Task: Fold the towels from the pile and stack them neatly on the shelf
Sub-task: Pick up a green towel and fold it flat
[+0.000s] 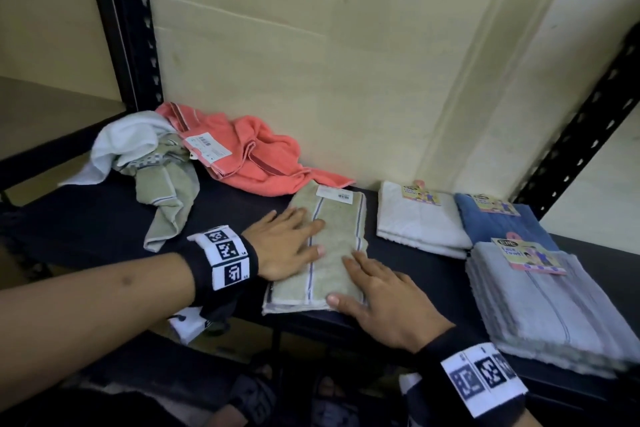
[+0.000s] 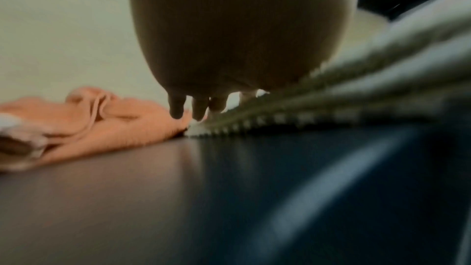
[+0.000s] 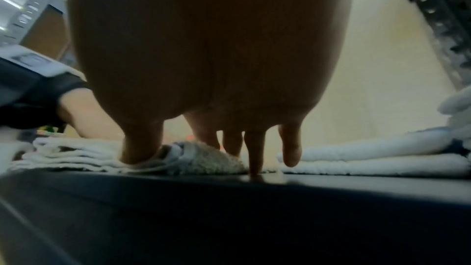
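A folded olive-green towel with a blue stripe and a white tag lies on the black shelf. My left hand lies flat on its left half, fingers straight. My right hand presses flat on its near right corner, thumb on the front edge. In the right wrist view the right hand's fingers reach down onto the green towel. At the back left sits the unfolded pile: a coral towel, a white towel and a green one.
Folded towels lie to the right: a white one, a blue one and a grey stack with paper labels. Black perforated uprights stand at the shelf's corners. A cream wall backs the shelf.
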